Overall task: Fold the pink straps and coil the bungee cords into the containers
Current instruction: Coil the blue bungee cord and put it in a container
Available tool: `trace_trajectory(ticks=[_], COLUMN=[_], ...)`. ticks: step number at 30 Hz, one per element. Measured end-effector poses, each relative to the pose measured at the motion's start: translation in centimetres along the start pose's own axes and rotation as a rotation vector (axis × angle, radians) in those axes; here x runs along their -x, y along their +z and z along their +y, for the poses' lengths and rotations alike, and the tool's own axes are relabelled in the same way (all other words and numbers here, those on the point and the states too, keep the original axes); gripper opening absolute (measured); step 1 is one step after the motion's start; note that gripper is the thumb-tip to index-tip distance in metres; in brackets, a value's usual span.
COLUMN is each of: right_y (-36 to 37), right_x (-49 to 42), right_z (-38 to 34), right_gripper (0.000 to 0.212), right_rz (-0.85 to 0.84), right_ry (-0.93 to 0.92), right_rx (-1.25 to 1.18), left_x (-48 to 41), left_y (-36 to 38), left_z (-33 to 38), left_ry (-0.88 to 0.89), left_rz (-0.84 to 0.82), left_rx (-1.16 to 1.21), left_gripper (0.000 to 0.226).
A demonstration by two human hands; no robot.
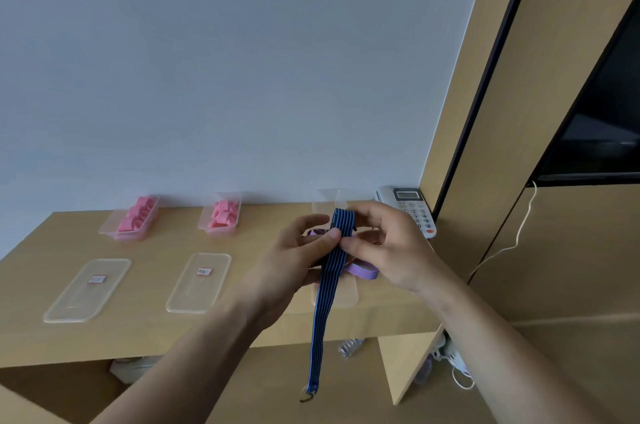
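Telephone (410,207) at right, lids (87,290) ahead — gap between

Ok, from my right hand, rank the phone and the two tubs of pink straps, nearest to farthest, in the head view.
1. The phone, just behind the right hand, by the wall.
2. The right tub of pink straps, off to the hand's left.
3. The left tub of pink straps, farthest left.

Both hands — left hand (298,252), right hand (388,243) — pinch a folded blue bungee cord (327,285) above the wooden desk (156,330) — its hooked end dangling
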State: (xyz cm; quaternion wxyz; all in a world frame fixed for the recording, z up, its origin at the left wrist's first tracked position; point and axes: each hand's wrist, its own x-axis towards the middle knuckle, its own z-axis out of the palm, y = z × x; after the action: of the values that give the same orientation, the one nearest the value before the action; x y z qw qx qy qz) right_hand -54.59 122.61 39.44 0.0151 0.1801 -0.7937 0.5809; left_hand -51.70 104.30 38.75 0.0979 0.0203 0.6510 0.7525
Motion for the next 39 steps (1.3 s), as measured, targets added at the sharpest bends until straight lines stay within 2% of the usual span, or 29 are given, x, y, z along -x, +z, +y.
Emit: trace_trajectory(ticks=[4,13,18,23,34,39], right_y=[-0.1,-0.2,0.4,1.0,2.2,2.3], right_x=[-0.1,-0.2,0.2,0.7,1.9,2.2], right_z=[-0.1,-0.8,-0.4,-0.1,0.2,1.0], right_gripper=[0.033,0.040,0.038,0.036,0.036,0.032], right_rz=[0.058,0.218,0.289,0.283,0.263,0.209], right_ry=[-0.014,-0.130,-0.261,-0.440,-0.779,-0.816], right_rx=[-0.009,-0.045,0.128,0.262,0.488,0.557], left_x=[0.0,-0.1,0.1,0.0,-0.4,-0.6], left_y=[0.3,0.1,0.5,0.5,-0.3,-1.2], left_z=[-0.7,-0.7,-0.7,-0.2,0.7,0.7], left_ry=[-0.040,-0.164,-0.157,-0.166,-0.091,-0.044], left_rz=[-0.063,-0.040,-0.033,0.008,-0.010,-0.024], left_rx=[-0.059,-0.068,-0.014,0.051,0.147,0.171], left_gripper=[0.042,0.053,0.054,0.056,0.039,0.024])
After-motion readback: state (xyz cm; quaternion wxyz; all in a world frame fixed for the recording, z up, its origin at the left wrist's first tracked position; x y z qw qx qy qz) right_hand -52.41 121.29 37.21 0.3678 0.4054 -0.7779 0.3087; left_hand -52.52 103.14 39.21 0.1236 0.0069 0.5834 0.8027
